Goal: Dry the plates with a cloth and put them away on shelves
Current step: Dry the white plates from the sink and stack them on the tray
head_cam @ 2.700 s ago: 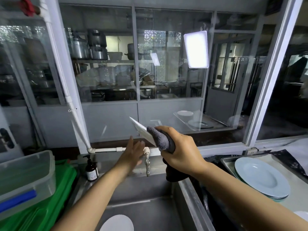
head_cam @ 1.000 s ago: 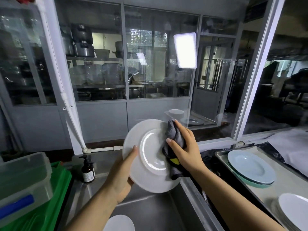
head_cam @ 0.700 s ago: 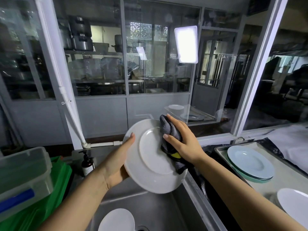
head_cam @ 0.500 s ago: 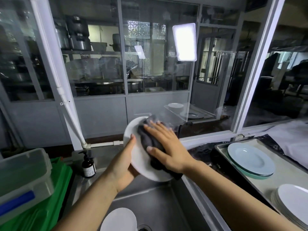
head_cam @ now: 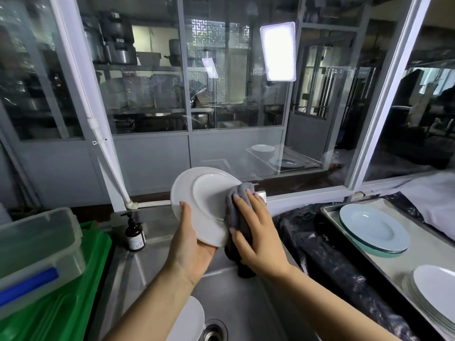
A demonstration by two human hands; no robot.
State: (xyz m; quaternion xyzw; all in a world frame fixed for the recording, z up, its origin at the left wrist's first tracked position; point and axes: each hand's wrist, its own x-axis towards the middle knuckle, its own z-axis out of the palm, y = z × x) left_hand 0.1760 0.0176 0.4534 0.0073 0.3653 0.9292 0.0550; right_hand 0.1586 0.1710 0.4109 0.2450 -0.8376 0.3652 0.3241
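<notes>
A white plate [head_cam: 204,195] is held tilted above the steel sink [head_cam: 236,286]. My left hand [head_cam: 189,244] grips its lower left rim, thumb on the face and palm behind. My right hand [head_cam: 256,232] presses a grey cloth [head_cam: 237,207] flat against the plate's right side, fingers straight; the cloth's lower end hangs down behind the hand. Another white plate [head_cam: 189,321] lies in the sink near the drain.
A metal tray [head_cam: 398,264] on the right carries a pale blue plate [head_cam: 374,227] and a stack of white plates [head_cam: 433,291]. A soap bottle [head_cam: 135,233] stands at the sink's back left. Left are a clear lidded box [head_cam: 37,249] and green bins [head_cam: 73,299]. Glass partitions rise behind.
The plate has been turned face-on, and my right hand with the cloth has slid from the plate's middle to its right side. My left hand keeps its grip on the lower rim.
</notes>
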